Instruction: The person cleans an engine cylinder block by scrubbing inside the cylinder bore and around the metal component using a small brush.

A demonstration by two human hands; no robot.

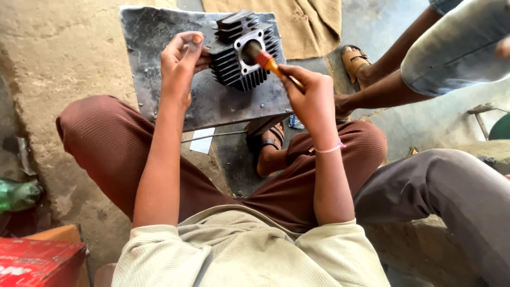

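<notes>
At upper centre, a dark finned engine cylinder (241,50) rests on a grey metal plate (154,42). The left hand (180,64) steadies its side, fingers loosely curled. The right hand (311,95) clamps a paintbrush (267,61), its tip in the bore: brushing looks underway, calling next for a steady sweep. A red box (37,263) sits lower left, a white slip (203,141) under the plate.

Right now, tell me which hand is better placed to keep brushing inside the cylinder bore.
The right hand: it already grips the brush, whose bristles sit in the finned cylinder. The left hand steadies the cylinder's side.
</notes>
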